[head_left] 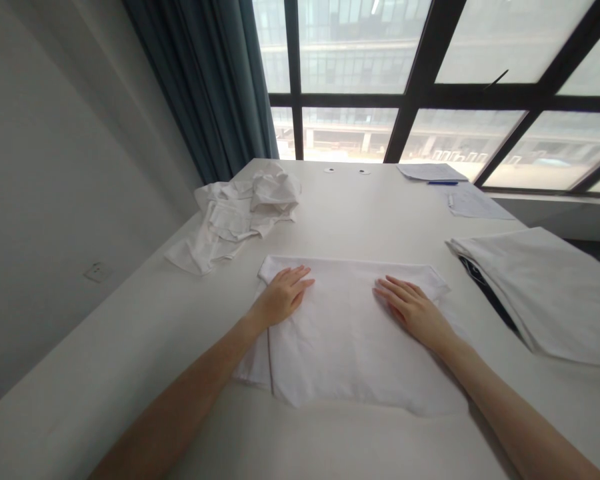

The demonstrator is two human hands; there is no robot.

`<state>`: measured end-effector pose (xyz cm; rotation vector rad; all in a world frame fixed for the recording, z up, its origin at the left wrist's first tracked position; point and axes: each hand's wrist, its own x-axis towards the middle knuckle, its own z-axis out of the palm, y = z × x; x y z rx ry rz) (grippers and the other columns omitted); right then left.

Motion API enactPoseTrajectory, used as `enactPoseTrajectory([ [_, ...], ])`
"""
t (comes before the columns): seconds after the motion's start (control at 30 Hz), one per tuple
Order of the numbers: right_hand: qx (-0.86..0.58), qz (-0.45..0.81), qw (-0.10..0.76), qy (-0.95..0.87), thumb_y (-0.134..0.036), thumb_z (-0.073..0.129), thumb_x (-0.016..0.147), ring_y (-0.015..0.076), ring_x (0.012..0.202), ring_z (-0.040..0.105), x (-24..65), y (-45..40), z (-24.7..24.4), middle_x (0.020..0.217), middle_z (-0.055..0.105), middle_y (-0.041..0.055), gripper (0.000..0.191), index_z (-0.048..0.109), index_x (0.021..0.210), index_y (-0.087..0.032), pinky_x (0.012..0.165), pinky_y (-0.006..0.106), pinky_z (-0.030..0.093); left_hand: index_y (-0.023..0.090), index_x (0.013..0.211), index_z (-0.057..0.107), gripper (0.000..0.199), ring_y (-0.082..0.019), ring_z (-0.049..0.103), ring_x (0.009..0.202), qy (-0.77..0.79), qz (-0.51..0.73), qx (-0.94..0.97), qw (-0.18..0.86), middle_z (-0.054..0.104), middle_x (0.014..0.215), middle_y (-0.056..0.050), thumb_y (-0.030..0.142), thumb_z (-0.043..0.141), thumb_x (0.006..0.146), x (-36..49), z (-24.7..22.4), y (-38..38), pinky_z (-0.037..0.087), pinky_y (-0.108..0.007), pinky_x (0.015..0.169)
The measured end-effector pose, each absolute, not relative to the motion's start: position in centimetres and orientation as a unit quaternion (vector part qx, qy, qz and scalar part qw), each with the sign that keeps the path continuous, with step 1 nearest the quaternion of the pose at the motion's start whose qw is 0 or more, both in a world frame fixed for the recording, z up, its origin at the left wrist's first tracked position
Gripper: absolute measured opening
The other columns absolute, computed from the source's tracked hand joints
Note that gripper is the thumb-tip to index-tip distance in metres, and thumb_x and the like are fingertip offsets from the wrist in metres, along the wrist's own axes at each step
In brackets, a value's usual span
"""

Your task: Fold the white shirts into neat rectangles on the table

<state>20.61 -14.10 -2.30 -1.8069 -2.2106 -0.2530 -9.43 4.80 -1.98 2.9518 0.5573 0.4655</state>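
A white cloth garment [350, 340], folded over into a wide shape, lies on the white table in front of me. My left hand [283, 295] rests on its upper left part, fingers stretched out and pointing right. On the upper right part lies my right hand [413, 308], flat with its fingers extended toward the middle. Neither hand grips the fabric. A lower layer sticks out past the garment's left side under my left wrist. What kind of garment it is, I cannot tell.
Crumpled white clothes [250, 210] lie at the table's far left. To the right is a folded white cloth stack [550, 293] with something black beneath it. Papers [430, 172] and a blue pen [443, 183] lie at the far right, before the window. A wall runs along the left.
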Motion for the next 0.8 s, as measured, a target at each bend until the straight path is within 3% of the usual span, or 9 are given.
enactPoseTrajectory([
  [0.13,-0.620,-0.043,0.163,-0.766,-0.018,0.037,0.097,0.0220,0.134,0.044,21.02,-13.99,-2.63,0.139,0.056,0.0044,0.041,0.058,0.132,-0.025,0.105,0.044,0.043,0.022,0.130,0.055,0.037,-0.020,0.041,0.137,0.151,0.111,0.979,0.077,0.046,0.147,-0.009,0.022,0.040,0.096,-9.44,-1.47,4.80,0.033,-0.042,0.112],
  [0.37,-0.636,-0.016,0.190,-0.748,-0.022,0.037,0.098,0.0222,0.133,0.045,21.01,-13.89,-2.44,0.138,0.057,0.0040,0.039,0.059,0.129,-0.026,0.106,0.045,0.041,0.029,0.142,0.044,0.045,-0.022,0.032,0.142,0.166,0.051,0.981,0.088,0.035,0.154,-0.007,0.037,0.045,0.097,-9.57,-1.20,4.84,0.026,-0.046,0.114],
  [0.8,-0.745,-0.084,0.144,-0.646,-0.035,0.036,0.097,0.0291,0.132,0.045,20.43,-13.89,-3.18,0.140,0.054,0.0049,0.042,0.056,0.134,-0.029,0.104,0.054,0.037,0.034,0.146,0.036,0.051,-0.027,0.025,0.145,0.194,0.035,0.978,0.072,0.029,0.157,-0.008,0.047,0.042,0.097,-9.66,-1.31,4.80,0.020,-0.055,0.114],
])
